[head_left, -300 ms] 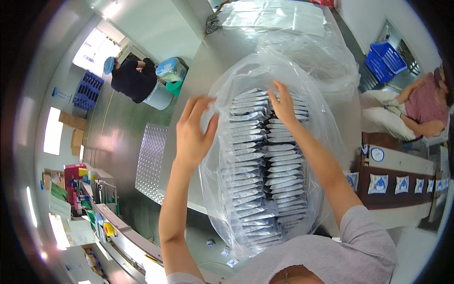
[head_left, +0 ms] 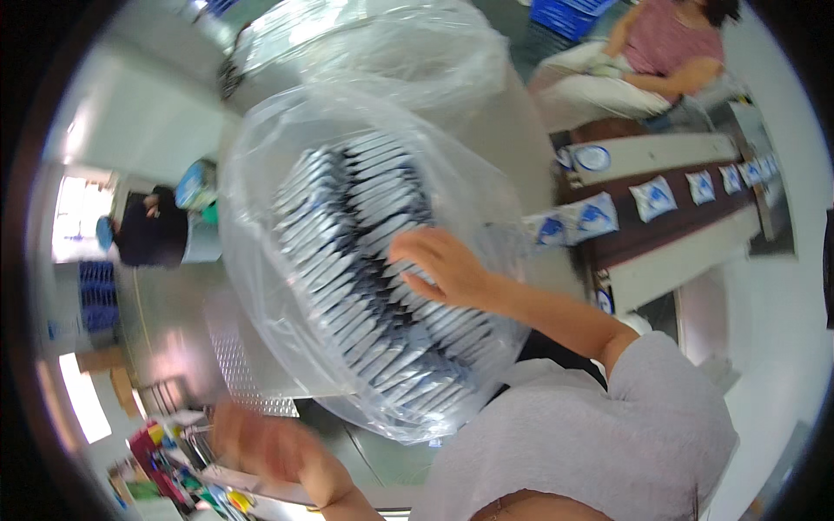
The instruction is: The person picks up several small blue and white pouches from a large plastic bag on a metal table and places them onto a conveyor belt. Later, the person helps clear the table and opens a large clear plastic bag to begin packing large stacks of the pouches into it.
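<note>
Fingers of the right hand (head_left: 447, 271): loosely curled, a gap between thumb and forefinger; they lie over the right row of packets, and whether they touch one I cannot tell.
Fingers of the left hand (head_left: 274, 447): blurred, so how far they are spread I cannot tell; the hand is at the near left, clear of the bag.
Bagged packets (head_left: 317, 252): silver-white and blue, stacked on edge in two long rows, left and right, with a dark gap between.
Clear bag (head_left: 261, 265): loose around both rows, its slack film spreading to the left and right.
Counter (head_left: 526, 178): grey, under the bag, bare to the right of it.
Crumpled plastic (head_left: 408, 56): on the counter's far part, beyond the bag.
Conveyor belt (head_left: 669, 227): dark brown, at the right, carrying a line of white and blue packets (head_left: 653, 198).
Seated person (head_left: 673, 43): far right, in a pink top.
</note>
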### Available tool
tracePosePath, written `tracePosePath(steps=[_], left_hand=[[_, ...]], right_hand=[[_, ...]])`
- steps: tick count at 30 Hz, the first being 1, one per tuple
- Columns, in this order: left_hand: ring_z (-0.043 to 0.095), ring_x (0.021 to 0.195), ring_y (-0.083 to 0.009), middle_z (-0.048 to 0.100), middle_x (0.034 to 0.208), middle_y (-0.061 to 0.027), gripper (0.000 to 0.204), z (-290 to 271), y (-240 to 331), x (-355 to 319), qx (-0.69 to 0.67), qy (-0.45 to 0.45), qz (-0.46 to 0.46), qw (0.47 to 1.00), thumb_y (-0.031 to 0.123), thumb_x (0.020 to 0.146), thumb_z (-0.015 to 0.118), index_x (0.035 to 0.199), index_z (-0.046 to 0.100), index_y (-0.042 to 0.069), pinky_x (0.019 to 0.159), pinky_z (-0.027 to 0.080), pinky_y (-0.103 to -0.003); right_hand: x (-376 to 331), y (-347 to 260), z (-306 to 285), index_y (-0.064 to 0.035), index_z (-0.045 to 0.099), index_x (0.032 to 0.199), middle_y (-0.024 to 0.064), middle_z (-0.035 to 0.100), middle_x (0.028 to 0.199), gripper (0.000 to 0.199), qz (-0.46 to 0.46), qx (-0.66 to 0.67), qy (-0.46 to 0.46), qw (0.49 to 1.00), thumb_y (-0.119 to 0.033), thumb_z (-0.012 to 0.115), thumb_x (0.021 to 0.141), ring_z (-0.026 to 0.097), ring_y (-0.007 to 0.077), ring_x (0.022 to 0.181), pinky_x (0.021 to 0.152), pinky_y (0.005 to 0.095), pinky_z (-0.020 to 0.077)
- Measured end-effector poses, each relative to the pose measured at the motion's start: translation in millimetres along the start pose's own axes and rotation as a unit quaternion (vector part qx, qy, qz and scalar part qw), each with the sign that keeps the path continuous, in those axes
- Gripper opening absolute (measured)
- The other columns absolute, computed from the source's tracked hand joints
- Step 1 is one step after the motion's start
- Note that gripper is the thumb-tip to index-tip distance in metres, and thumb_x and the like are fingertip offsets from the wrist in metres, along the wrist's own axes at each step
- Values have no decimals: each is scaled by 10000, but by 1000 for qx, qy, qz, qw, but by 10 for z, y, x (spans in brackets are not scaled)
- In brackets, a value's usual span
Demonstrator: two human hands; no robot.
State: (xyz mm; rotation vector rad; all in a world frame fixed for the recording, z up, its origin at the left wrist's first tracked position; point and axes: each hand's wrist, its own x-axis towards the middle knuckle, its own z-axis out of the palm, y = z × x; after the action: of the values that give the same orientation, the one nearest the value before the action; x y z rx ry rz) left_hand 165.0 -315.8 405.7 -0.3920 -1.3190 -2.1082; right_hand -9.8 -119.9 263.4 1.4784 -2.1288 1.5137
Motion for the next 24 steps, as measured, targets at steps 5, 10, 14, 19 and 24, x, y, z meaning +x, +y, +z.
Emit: tracePosePath(steps=[5,10,14,19,24], left_hand=[[577,869,-235,609,935,-110,157,512,-20,-103,128,-38,92,987,57,849,511,951,618,6,795,444,-322],[570,869,-231,600,942,-109,160,885,-96,-109,115,-46,105,987,65,856,503,962,608,8,784,444,-320],[564,868,-228,592,947,-108,162,1112,-201,-108,111,-57,111,986,70,862,496,971,599,9,775,445,-319],[557,867,-224,583,954,-107,164,1349,-46,-191,153,-54,133,978,78,870,488,982,589,11,764,446,-318],[550,867,-220,574,961,-105,167,1570,85,-304,174,-57,149,972,85,878,480,992,578,13,753,446,-316]], right_hand=[[-1129,-300,-672,-73,532,985,83,538,1018,223,63,3,66,996,-77,601,773,534,274,918,804,371,431],[-1521,-92,-1340,-66,530,962,118,539,1010,191,172,-129,-18,976,-75,580,778,533,316,950,829,401,433],[-1565,923,-2138,-46,546,966,137,554,982,161,234,-160,-28,959,-74,571,809,555,292,950,834,369,439],[-1042,2094,-2553,-37,579,1027,131,601,995,297,237,-133,-368,889,-133,626,749,574,299,946,810,399,454],[-558,2526,-1988,-90,519,1275,103,529,1304,634,258,-110,-698,659,-208,732,689,545,251,1120,868,401,467]])
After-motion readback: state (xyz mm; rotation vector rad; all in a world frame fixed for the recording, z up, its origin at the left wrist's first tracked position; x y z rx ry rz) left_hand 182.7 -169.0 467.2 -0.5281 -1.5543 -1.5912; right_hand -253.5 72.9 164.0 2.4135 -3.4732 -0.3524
